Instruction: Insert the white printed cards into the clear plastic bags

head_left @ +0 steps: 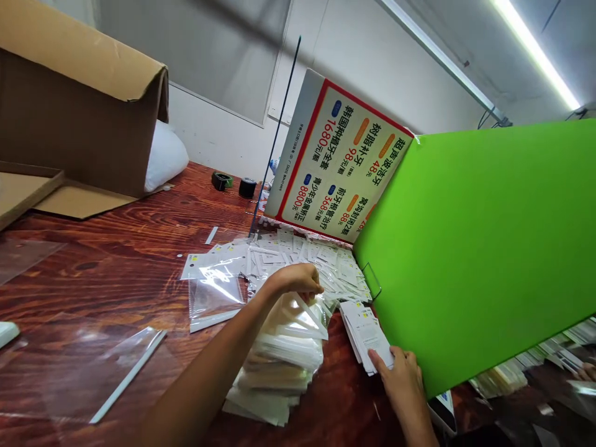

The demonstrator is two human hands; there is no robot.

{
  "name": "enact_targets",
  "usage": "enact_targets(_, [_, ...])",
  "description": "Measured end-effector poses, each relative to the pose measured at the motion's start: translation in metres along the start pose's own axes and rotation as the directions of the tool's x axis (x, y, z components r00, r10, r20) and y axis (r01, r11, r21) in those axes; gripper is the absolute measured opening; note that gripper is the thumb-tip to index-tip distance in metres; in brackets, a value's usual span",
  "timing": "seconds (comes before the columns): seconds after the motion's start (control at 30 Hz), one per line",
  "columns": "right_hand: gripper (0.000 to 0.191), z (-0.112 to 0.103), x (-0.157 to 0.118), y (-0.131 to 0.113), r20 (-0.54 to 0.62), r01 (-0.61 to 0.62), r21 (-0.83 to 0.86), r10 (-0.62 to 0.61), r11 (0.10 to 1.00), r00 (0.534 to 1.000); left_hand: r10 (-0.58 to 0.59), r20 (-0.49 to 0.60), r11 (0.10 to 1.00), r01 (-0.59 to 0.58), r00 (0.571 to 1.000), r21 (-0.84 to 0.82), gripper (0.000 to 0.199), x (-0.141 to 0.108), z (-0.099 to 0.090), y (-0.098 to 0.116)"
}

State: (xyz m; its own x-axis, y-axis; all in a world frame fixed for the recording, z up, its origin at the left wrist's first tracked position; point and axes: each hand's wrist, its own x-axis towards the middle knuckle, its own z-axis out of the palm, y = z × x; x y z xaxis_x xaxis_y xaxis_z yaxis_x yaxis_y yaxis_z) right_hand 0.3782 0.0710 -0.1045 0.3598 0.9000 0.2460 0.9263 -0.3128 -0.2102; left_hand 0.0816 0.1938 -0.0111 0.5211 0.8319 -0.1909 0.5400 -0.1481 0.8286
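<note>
Left hand [305, 282] curled, pinching clear plastic bag stack [284, 366] top; right hand [399, 372] half-closed, gripping white printed card stack [367, 332]. Glossy white card heap [338, 264] apparently done; both stacks left.

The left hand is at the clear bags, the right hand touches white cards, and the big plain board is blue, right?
Not quite: the head view shows the big plain board is green, not blue. The left hand is at the clear bags and the right hand touches white cards.
</note>
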Motion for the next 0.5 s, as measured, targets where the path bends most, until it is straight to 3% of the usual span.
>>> enact_targets(0.37, [0.031, -0.003, 0.003, 0.012, -0.04, -0.03, 0.16, 0.037, 0.987, 0.999, 0.0, -0.021, 0.999, 0.0, 1.0, 0.038, 0.024, -0.008, -0.001, 0.008])
enact_targets(0.5, [0.035, -0.007, -0.003, 0.011, -0.019, -0.05, 0.224, 0.056, 0.973, 0.998, 0.007, -0.015, 0.999, -0.006, 1.0, 0.053, 0.027, -0.007, -0.001, 0.007])
